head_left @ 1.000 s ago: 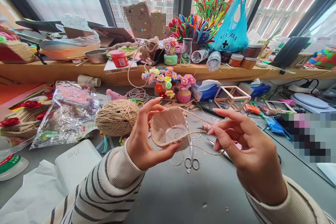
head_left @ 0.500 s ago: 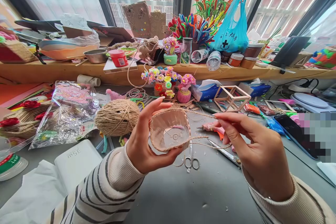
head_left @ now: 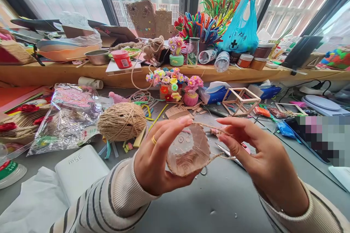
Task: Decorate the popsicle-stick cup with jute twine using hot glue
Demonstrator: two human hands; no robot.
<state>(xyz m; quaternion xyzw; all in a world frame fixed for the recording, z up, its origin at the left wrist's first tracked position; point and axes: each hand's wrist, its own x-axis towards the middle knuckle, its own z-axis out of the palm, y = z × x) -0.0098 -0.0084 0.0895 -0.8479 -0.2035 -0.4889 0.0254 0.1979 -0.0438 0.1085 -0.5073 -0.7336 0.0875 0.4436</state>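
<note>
A clear plastic cup [head_left: 201, 145] with twine round its rim is tilted in my left hand [head_left: 161, 154], its opening partly toward me. The fingers press on the rim from above and the thumb supports it below. From the cup's right side a length of jute twine [head_left: 216, 156] runs to my right hand [head_left: 262, 164], where thumb and index finger pinch it. Another stretch of twine passes from the top of the rim to the same fingers. Behind my left hand lies a big ball of jute twine [head_left: 121, 122]. The scissors on the table are mostly hidden behind the cup and my right hand.
A white power bank [head_left: 80, 171] and crumpled white paper [head_left: 41, 193] lie at the left. Further back stand pipe-cleaner flowers [head_left: 193, 91], a stick cube frame [head_left: 242, 102] and a blue tissue pack [head_left: 214, 93]. A phone [head_left: 307, 140] rests at the right.
My left hand has turned and lowered the cup, so its opening faces differently. My right hand has moved slightly left, nearer the cup, still pinching the twine.
</note>
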